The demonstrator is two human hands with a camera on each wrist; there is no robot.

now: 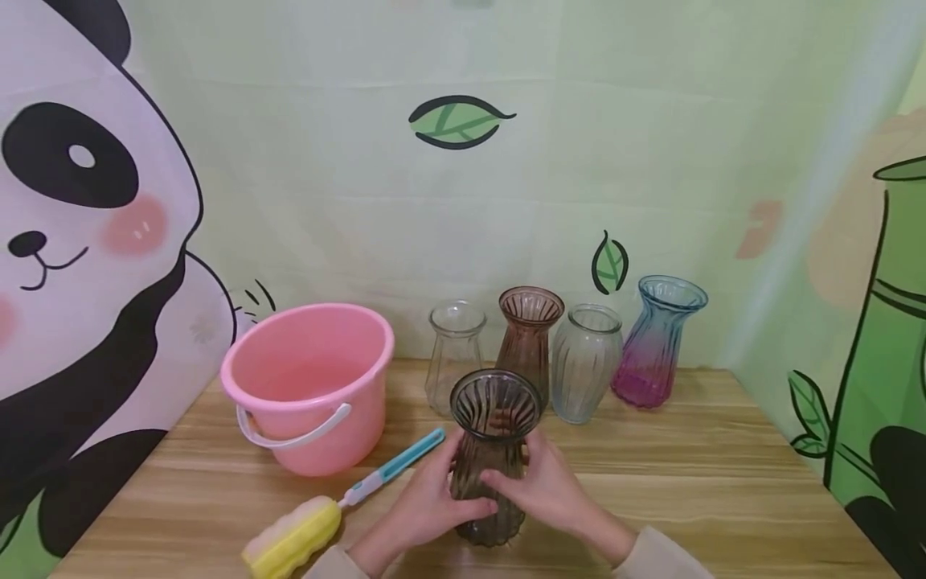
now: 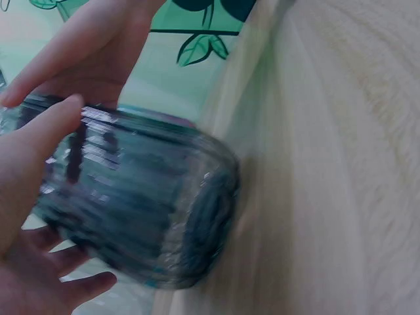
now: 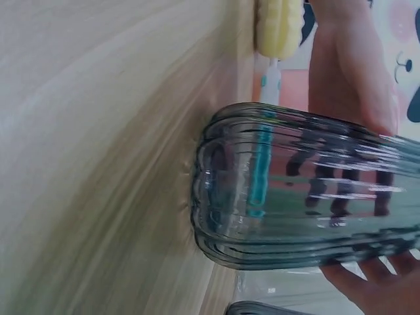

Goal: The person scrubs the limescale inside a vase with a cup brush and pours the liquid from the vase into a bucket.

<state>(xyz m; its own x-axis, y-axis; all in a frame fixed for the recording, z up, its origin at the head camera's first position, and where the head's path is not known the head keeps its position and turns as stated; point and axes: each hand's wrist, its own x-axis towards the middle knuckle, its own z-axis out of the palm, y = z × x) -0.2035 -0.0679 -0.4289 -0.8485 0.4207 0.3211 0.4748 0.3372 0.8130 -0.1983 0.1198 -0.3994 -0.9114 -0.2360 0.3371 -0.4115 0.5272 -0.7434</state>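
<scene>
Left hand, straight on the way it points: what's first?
The dark grey vase, already in contact: the left hand has its thumb across the front. Beyond that, the brown vase looks next in the head view, though depth is unclear.

No text, label, brand or number can be read in any of the three views. Only unreadable marks show. On the printed backdrop [image 1: 651, 104], just above three o'clock in the head view, a blurred reddish mark [image 1: 760, 229] does not resolve into a letter or figure. At twelve o'clock, a faint grey patch [image 1: 473, 3] is cut by the top edge. In the right wrist view, toward one o'clock, a small teal mark [image 3: 264, 81] on the sponge-headed bottle brush [image 3: 272, 90] is too small to make out.
</scene>
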